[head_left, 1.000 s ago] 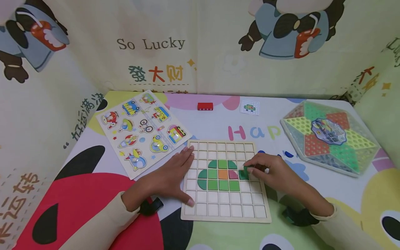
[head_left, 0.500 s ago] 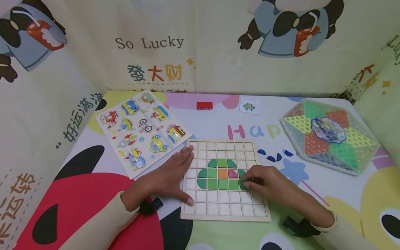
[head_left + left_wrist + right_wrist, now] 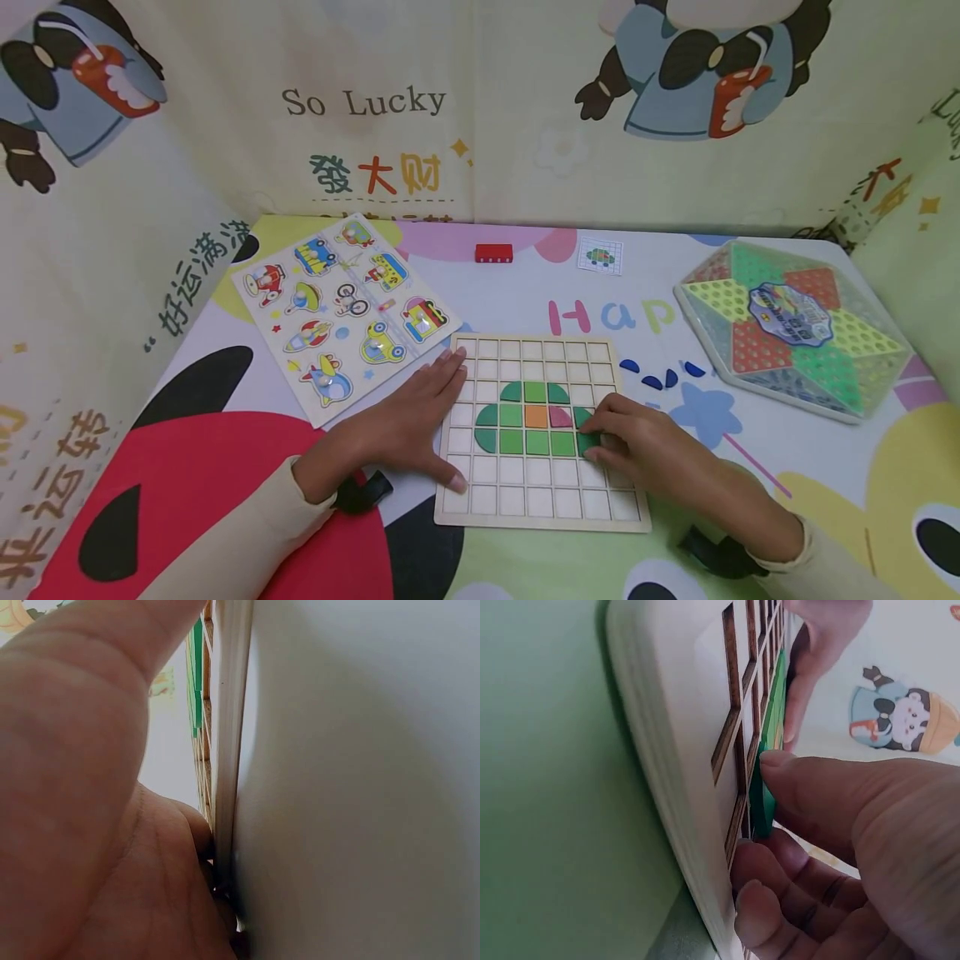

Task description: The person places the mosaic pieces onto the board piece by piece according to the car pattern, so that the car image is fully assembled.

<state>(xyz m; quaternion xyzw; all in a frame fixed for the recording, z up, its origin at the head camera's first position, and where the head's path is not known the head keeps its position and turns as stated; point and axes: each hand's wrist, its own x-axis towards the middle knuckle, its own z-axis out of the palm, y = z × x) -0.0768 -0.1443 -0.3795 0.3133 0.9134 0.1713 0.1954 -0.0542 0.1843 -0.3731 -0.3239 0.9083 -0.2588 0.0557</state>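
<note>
A wooden grid board lies on the table with coloured tiles set in its middle: green squares, an orange square, a pink quarter-circle and dark green quarter-circles at the corners. My right hand is at the right end of this pattern. In the right wrist view, its thumb and fingers pinch a dark green quarter-circle tile at the grid, partly hidden by the hand in the head view. My left hand rests along the board's left edge, fingers straight and thumb spread onto the frame.
Several dark blue pieces lie right of the board. Behind are a red block and a small pattern card. A vehicle picture puzzle lies at the left, and a hexagonal game box at the right.
My right hand has moved slightly toward me, and the dark green tile, earlier tilted above the grid, now lies at the pattern's right end. The left hand stays put.
</note>
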